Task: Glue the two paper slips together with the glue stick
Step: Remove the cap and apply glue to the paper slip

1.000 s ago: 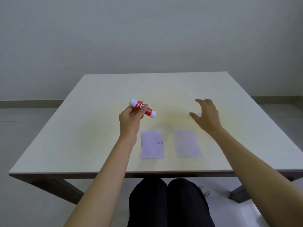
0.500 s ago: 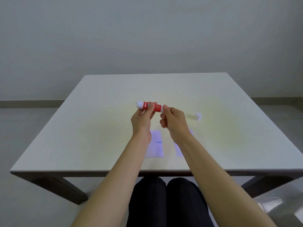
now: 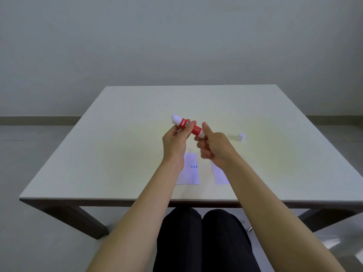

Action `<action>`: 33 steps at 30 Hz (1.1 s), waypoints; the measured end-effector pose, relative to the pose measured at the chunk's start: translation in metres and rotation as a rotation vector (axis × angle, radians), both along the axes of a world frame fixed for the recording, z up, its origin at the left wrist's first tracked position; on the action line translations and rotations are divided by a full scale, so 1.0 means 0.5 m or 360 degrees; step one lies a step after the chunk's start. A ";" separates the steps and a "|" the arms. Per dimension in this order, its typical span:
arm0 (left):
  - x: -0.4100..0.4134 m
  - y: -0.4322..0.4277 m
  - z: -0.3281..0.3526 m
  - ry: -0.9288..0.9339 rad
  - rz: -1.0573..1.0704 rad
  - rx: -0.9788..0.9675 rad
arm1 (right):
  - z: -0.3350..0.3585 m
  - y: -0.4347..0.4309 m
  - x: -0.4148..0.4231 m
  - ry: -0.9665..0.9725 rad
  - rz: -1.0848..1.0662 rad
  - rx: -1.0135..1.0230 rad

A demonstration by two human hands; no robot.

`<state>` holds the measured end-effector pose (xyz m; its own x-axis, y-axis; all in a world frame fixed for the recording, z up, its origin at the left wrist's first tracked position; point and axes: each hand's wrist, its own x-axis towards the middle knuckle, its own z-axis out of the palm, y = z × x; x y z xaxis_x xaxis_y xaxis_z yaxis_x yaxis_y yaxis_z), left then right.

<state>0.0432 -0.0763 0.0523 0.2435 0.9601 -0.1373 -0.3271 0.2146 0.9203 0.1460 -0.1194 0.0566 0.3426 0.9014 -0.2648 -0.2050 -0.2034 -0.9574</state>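
Note:
A red and white glue stick [image 3: 189, 126] is held above the table, its bare white glue tip pointing up and left. My left hand [image 3: 175, 143] grips its red barrel. My right hand [image 3: 213, 147] pinches the white base end with thumb and fingers. Its white cap [image 3: 241, 136] lies on the table to the right. Two white paper slips lie side by side near the front edge: the left slip [image 3: 191, 174] has small blue marks, the right slip [image 3: 219, 174] is plain. Both are partly hidden by my wrists.
The pale square table [image 3: 117, 150] has its front edge just above my knees. A grey wall and floor lie behind it. Dark table legs [image 3: 82, 220] splay out at both front corners.
My right hand came in from the right, where the cap now lies, and took the glue stick's base. The stick's white glue tip now stands out further at the left end.

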 end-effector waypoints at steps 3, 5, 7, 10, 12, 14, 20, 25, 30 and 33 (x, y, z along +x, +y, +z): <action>-0.004 0.001 -0.004 -0.0022 -0.0069 0.0035 | 0.003 0.003 0.000 -0.0154 -0.0075 -0.0109; -0.006 0.005 -0.002 -0.0026 -0.0023 0.0045 | 0.000 0.001 0.004 -0.0146 -0.0008 0.0123; -0.008 0.007 0.002 -0.0020 -0.0003 0.0073 | -0.004 -0.002 0.010 -0.0062 0.0046 0.0381; -0.009 0.006 0.005 0.0021 -0.0050 0.0116 | -0.005 0.002 0.015 0.0048 0.0034 0.0280; -0.009 0.003 0.002 0.0055 -0.0107 0.0180 | -0.001 0.006 0.010 0.0139 -0.0017 0.0001; -0.009 0.004 0.001 0.0070 -0.0134 0.0217 | 0.002 0.009 0.008 0.0101 -0.0068 -0.0131; -0.013 0.015 0.004 0.0052 -0.0075 0.0250 | 0.000 -0.008 0.016 0.0170 0.0038 0.0416; -0.018 0.010 0.004 0.0129 -0.0158 0.0307 | 0.005 -0.002 0.008 0.0401 -0.0029 -0.0031; -0.029 0.009 0.001 0.0139 -0.0236 0.0301 | 0.005 0.000 -0.002 0.0563 0.0168 0.0208; -0.040 0.022 0.005 0.0283 -0.0305 0.0438 | 0.004 0.003 -0.008 0.0727 0.0051 0.0365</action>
<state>0.0233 -0.0651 0.0547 0.4179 0.9063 0.0634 -0.1349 -0.0071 0.9908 0.1422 -0.1177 0.0586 0.2092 0.9620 -0.1755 -0.6101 -0.0119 -0.7923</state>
